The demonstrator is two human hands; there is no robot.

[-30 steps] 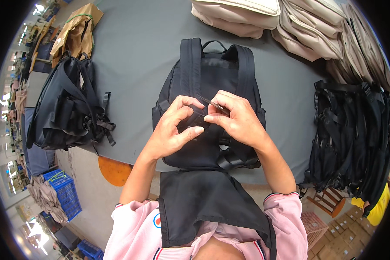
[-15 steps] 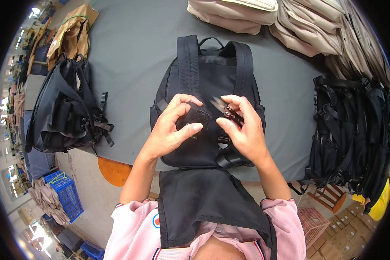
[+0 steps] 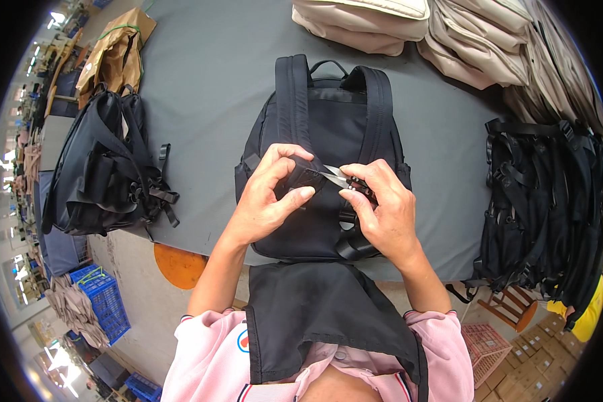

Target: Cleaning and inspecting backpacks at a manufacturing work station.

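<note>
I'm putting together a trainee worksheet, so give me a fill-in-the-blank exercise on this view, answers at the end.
1. The left hand holds a dark fabric piece; the other hand, on the person's ____, holds small snips.
2. The backpack in front of the person shows ____ shoulder straps.
3. The shirt under the black apron is ____.
4. The paper bag at far left is ____.

Missing words: right; two; pink; brown.

Left forearm [image 3: 213,278], one: bare, slanting up and inward. Left grip [image 3: 258,201], one: closed, fingers [image 3: 279,153] curled, thumb [image 3: 292,200] stretched rightward. Right forearm [image 3: 425,285], one: bare, likewise slanting inward. Right grip [image 3: 388,211], one: pinching, thumb [image 3: 359,206] and forefinger [image 3: 358,171] pointing leftward, tips near each other.
</note>
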